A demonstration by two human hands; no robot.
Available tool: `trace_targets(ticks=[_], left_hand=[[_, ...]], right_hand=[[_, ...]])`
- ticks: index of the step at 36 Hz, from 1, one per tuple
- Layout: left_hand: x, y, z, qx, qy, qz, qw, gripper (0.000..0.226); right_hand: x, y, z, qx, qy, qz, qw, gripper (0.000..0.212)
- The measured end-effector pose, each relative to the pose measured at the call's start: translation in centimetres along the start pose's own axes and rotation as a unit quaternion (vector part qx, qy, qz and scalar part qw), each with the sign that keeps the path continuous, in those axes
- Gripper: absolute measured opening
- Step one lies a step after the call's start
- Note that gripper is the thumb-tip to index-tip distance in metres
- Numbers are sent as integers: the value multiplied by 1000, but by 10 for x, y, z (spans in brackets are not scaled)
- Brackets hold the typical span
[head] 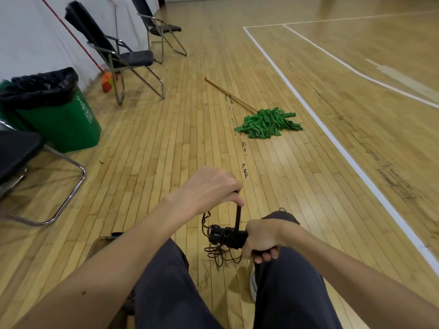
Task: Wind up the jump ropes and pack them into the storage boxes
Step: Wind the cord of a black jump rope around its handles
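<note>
While the right hand (261, 238) grips the handles (228, 235), the left hand (209, 188) pinches seemingly the rope (238, 216).

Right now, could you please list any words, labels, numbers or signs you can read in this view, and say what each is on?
No text is readable.
Green trash bin: white printed symbols and small lettering on its side, too blurred to read.
Nothing legible on the jump rope, the chairs or the mop.
</note>
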State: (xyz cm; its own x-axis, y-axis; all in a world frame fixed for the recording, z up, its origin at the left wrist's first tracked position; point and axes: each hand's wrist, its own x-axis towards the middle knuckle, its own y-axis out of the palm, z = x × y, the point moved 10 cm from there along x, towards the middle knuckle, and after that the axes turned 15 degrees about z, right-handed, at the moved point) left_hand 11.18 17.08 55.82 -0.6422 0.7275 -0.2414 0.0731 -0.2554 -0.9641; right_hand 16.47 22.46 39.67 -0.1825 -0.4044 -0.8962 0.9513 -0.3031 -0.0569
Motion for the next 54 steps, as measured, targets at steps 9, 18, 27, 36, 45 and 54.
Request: trace_targets(ticks=[9,18,27,36,45,54], left_hand=[[7,17,28,-100,-36,18,994,47],[4,48,46,-305,-73,51,948,64],[0,81,55,-515,-81,59,851,33],[-8,100,44,-541,-53,80,835,29],[-13,111,36,-554,-95,46,826,52],[-16,110,13,-417,-127,87,896,32]], right_hand=[[-8,21,18,-60,-43,9,997,6],[-30,29,39,-77,-137,-4,988,7],[-51,21,64,47,-325,-19,944,11],[-60,1,59,124,-374,-53,918,6],[-51,-23,42,298,-400,-54,865,10],[-12,-42,-6,399,-311,-110,855,12]])
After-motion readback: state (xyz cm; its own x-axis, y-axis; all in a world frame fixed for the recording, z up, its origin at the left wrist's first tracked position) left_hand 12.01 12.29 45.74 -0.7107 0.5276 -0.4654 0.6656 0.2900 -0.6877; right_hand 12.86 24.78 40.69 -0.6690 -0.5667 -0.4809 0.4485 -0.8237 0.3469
